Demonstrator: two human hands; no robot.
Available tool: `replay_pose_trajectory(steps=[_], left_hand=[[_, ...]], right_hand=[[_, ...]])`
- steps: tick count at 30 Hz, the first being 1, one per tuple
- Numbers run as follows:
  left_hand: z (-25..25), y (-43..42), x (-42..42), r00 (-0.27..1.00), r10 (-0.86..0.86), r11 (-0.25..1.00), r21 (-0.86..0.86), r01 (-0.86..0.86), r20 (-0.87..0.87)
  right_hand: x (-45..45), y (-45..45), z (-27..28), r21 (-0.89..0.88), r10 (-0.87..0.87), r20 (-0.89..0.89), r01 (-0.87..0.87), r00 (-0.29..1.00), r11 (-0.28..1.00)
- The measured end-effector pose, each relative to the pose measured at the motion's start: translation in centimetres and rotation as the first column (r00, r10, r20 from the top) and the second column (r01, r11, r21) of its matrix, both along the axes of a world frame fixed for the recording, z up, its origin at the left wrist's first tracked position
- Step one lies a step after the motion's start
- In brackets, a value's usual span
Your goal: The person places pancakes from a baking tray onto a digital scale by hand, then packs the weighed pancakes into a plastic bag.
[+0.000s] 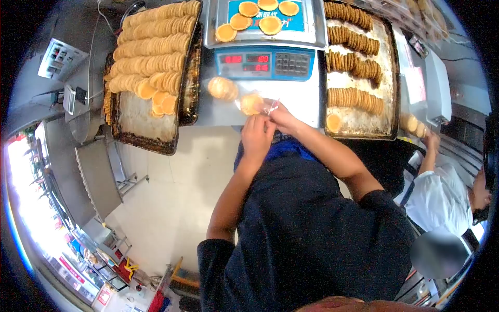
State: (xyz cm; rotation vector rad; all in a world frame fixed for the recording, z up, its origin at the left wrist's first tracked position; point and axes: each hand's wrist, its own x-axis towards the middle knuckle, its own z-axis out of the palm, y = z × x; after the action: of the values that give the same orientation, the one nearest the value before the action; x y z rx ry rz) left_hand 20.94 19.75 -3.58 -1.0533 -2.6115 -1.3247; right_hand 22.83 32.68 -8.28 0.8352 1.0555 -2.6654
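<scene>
Both my hands meet at the counter's front edge, below the blue scale (pixel 264 63). A clear bag of round, pale cookies (pixel 251 104) lies at their fingertips. My right hand (pixel 280 115) is closed on the bag's gathered neck, where a thin white tie shows. Beside it my left hand (pixel 257 136) pinches at the same neck; its fingertips partly cover what they hold. Just left of the bag lies another clear bag of cookies (pixel 223 89). Several loose round cookies (pixel 270 25) rest on the scale's metal pan (pixel 210 39).
At the left, a tray (pixel 145 122) holds rows of pale cookies; a second tray lies under it. Another tray (pixel 358 124) at the right carries browner cookies. Farther right, a co-worker in white (pixel 439 200) reaches toward more bagged cookies (pixel 413 125).
</scene>
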Motion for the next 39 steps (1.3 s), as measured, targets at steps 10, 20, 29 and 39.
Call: replay_pose_trajectory(steps=[10,20,29,39], left_hand=[[-0.4,-0.7,-0.5,0.999,-0.033,0.999,-0.011,0.033,-0.009],[-0.3,0.0,-2.3,0.993,0.102,0.988,-0.112,-0.108,-0.064],[0.0,0.6,-1.9,0.997,0.007,0.996,-0.092,-0.014,-0.071],[-0.4,1.3,-2.1,0.999,-0.011,0.998,-0.059,0.009,-0.036]], right_hand=[[-4.4,-1.2,-0.7,0.461,0.169,0.289,-0.292,0.942,0.838],[-0.9,-1.2,-3.0,0.696,0.235,0.008,-0.174,0.972,0.696],[-0.5,-1.2,-2.7,0.928,0.325,-0.154,0.023,0.933,0.373],[-2.0,-0.4,-5.3,0.973,0.345,-0.219,0.178,0.913,0.148]])
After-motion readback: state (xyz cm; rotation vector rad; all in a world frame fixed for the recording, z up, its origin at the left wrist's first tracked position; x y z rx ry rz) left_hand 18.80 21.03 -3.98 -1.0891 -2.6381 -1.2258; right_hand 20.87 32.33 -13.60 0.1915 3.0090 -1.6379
